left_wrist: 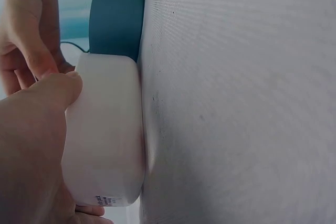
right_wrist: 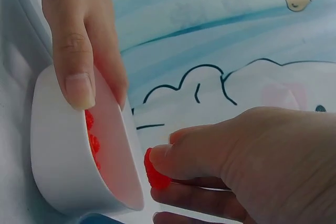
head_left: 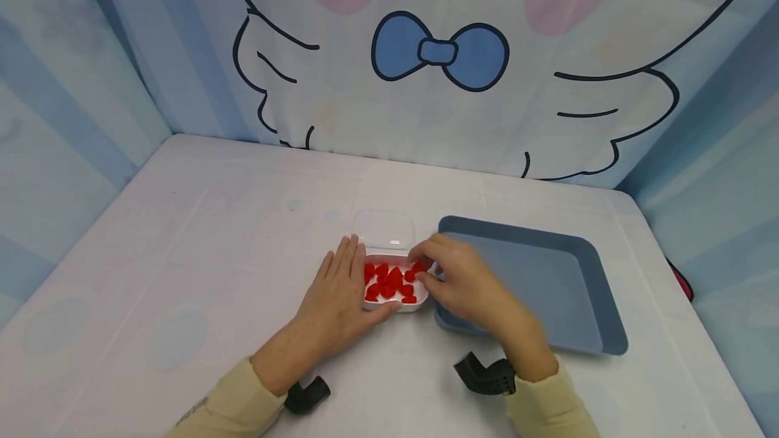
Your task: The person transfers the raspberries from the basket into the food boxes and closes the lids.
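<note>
A small white box [head_left: 397,307] with several red raspberry-shaped pieces [head_left: 386,282] in it sits on the table. Along its left side lies my left hand [head_left: 337,296], fingers straight, thumb on the near rim; the left wrist view shows this thumb on top of the box wall [left_wrist: 107,129]. Over the box's right end, my right hand [head_left: 468,282] pinches one red raspberry-shaped piece [right_wrist: 156,170] between thumb and fingers. In the right wrist view that piece is apart from the box, whose other pieces are partly hidden behind the wall.
A clear lid [head_left: 385,230] lies just behind the box. To the right stands a blue-grey tray [head_left: 548,289], its left edge close beside the box and partly under my right hand. A printed curtain [head_left: 438,120] hangs along the table's back edge.
</note>
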`<state>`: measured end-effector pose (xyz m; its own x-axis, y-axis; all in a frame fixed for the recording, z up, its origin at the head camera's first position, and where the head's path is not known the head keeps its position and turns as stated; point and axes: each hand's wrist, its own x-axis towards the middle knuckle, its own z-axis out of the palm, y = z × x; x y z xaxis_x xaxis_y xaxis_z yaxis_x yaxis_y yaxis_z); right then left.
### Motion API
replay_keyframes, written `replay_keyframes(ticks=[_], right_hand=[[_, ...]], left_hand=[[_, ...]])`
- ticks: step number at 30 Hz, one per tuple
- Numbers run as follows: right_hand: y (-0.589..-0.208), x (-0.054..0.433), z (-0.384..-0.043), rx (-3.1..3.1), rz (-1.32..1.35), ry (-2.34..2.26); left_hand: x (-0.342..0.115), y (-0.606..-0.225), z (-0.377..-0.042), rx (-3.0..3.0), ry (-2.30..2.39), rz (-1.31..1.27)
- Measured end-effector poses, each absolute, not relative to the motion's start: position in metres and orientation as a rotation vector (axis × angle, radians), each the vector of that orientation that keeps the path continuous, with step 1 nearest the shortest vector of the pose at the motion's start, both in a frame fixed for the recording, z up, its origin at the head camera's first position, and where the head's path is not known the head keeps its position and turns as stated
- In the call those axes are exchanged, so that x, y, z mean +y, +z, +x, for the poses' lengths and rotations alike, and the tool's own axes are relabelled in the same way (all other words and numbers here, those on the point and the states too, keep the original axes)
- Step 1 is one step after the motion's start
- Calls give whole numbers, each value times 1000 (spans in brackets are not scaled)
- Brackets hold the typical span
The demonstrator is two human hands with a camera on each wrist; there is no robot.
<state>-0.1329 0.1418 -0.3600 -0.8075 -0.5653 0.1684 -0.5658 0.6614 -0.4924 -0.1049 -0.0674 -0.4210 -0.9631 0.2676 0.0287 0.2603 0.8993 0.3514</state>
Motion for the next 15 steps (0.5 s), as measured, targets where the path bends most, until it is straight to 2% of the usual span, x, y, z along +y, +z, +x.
replay_keyframes(ticks=[15], right_hand=[[-365,131,-131,-2855,1114,872]], left_hand=[[-69,-421,-106,3055,573,454]])
